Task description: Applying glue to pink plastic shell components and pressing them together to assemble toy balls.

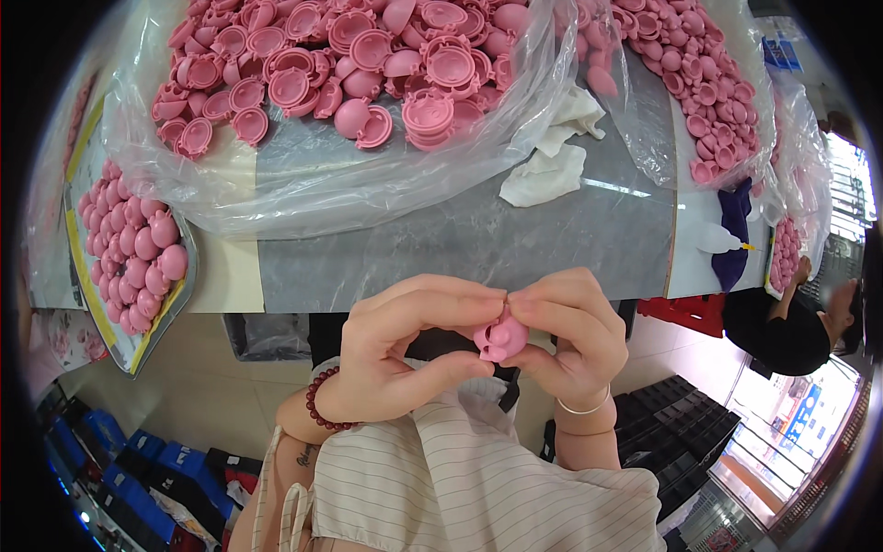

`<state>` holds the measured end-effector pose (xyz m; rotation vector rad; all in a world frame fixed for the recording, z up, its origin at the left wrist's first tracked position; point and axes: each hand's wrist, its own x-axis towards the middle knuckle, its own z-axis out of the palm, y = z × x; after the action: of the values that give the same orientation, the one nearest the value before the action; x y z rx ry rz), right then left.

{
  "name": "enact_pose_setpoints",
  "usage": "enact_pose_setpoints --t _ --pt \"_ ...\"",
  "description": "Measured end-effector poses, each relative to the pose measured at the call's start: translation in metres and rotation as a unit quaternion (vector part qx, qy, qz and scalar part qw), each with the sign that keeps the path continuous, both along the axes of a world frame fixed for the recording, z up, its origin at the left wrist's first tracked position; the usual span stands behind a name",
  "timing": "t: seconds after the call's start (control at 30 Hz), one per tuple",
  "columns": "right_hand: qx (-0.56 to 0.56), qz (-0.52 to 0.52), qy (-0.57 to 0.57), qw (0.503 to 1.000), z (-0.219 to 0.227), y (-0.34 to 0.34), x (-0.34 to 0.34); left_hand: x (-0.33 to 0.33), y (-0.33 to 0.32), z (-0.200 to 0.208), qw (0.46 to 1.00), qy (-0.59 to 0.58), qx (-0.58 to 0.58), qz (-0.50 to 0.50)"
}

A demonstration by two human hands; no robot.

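Between my two hands, just off the table's near edge, is a small pink plastic shell piece [501, 339], rounded with little projections. My left hand [400, 345] pinches its left side with thumb and forefinger. From the other side, my right hand [572, 336] grips it with thumb and fingertips. Part of the piece is hidden by my fingers. Beyond, a heap of loose pink half-shells [368, 55] lies on a clear plastic sheet [368, 207] over the grey tabletop [441, 258].
A tray [189, 241] of closed pink balls stands at the left. Crumpled white cloths [544, 175] lie right of the heap. Farther right are more pink shells [704, 83], a white squeeze bottle [717, 239], a purple cloth [733, 262] and a person in black [800, 331]. Black crates [671, 432] stand below.
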<state>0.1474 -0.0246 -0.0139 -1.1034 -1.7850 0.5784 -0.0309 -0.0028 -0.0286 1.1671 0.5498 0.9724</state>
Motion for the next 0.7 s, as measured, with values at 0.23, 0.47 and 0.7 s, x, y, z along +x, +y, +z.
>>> enact_pose_setpoints --t 0.23,0.47,0.7 --pt "0.026 -0.028 -0.037 0.999 0.000 -0.009 -0.006 0.002 0.005 0.000 0.998 0.036 0.050 -0.002" --pt "0.095 -0.052 -0.005 0.994 -0.004 -0.018 -0.009 0.005 0.001 -0.005 0.998 -0.024 -0.045 0.032" --pt "0.203 -0.232 -0.065 0.949 -0.011 -0.022 0.034 0.003 0.002 -0.010 0.994 -0.076 -0.073 0.041"
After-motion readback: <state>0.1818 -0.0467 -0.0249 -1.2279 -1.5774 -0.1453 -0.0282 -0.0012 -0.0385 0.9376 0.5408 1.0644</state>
